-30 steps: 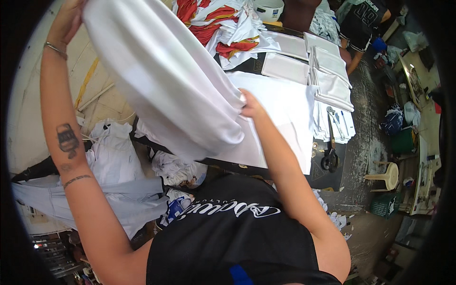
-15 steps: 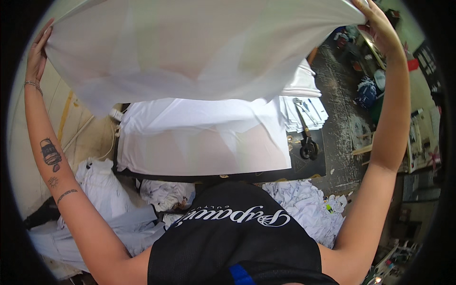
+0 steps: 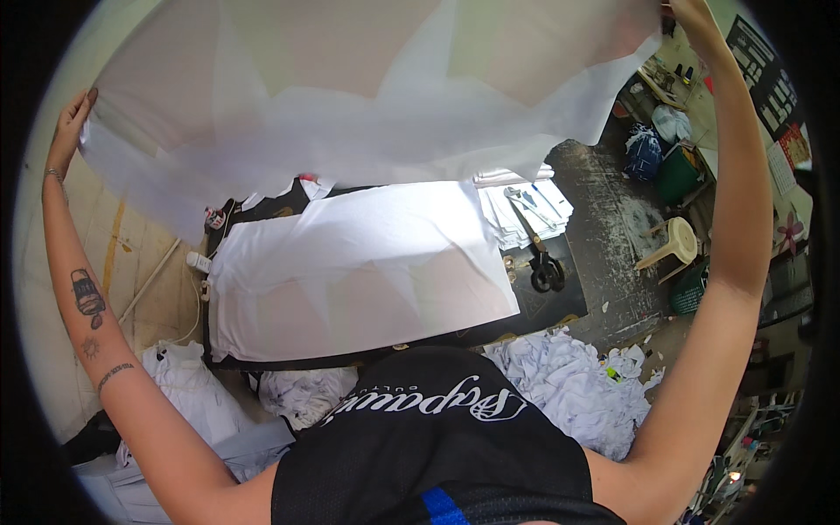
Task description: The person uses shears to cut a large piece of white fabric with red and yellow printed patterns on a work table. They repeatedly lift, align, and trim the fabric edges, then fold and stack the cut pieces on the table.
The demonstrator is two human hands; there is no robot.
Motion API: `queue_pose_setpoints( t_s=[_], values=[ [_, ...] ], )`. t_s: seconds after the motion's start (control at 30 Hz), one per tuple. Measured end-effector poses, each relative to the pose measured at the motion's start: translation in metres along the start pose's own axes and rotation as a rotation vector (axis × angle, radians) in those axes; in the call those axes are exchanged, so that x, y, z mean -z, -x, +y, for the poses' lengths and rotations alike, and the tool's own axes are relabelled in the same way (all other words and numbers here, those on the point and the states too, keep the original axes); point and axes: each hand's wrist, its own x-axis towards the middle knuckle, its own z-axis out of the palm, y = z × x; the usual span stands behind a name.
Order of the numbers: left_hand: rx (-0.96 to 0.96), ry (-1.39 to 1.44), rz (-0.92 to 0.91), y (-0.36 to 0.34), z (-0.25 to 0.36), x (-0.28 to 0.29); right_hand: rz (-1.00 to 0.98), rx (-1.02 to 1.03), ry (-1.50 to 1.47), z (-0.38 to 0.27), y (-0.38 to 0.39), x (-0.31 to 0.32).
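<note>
**White cloth held spread overhead above the cutting surface**

At the far left, the left hand (image 3: 70, 127) is raised, and its fingers (image 3: 85, 98) are pinched on the left edge of a large white cloth (image 3: 350, 87). A bracelet is worn at that wrist, and small tattoos are seen along the forearm. Below the arm, a pale tiled floor (image 3: 87, 254) is seen with a white power strip (image 3: 199, 261) lying just beside the surface's left edge.

The cloth is stretched wide across the upper part of the view, held in the air well above the dark surface (image 3: 577, 289); its lower edge hangs in folds and points. Directly beneath it, a second white sheet (image 3: 350, 271) is laid flat on the surface, covering most of it. Heaps of white fabric scraps (image 3: 569, 385) are piled on the floor near the person's black shirt.

To the right of the flat sheet, a stack of folded white pieces (image 3: 525, 210) is seen, with black-handled scissors (image 3: 538, 258) lying just beside it on the surface. Further right, a cream plastic stool (image 3: 674, 245) stands on the stained floor.

At the upper right, the right hand (image 3: 691, 13) is raised to the cloth's right corner; its fingers are mostly cut off by the picture's edge, so their grip cannot be told for certain.
</note>
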Motion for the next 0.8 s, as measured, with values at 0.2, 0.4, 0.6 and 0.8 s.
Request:
queue_pose_setpoints(
  t_s=[0.2,0.4,0.6,0.8],
  values=[
    [-0.043,-0.197,-0.075,0.012,0.052,0.002,-0.445,-0.003,-0.712,-0.030,-0.003,0.024],
    [-0.064,-0.164,0.026,0.030,0.056,-0.002,-0.244,0.437,0.052,-0.027,-0.008,0.027],
    [0.014,-0.186,0.036,0.048,0.048,0.007,0.062,0.860,0.273,-0.026,-0.020,0.018],
    [0.050,-0.165,0.055,0.056,0.028,0.018,-0.062,0.629,0.256,-0.062,-0.016,0.047]
  ],
)
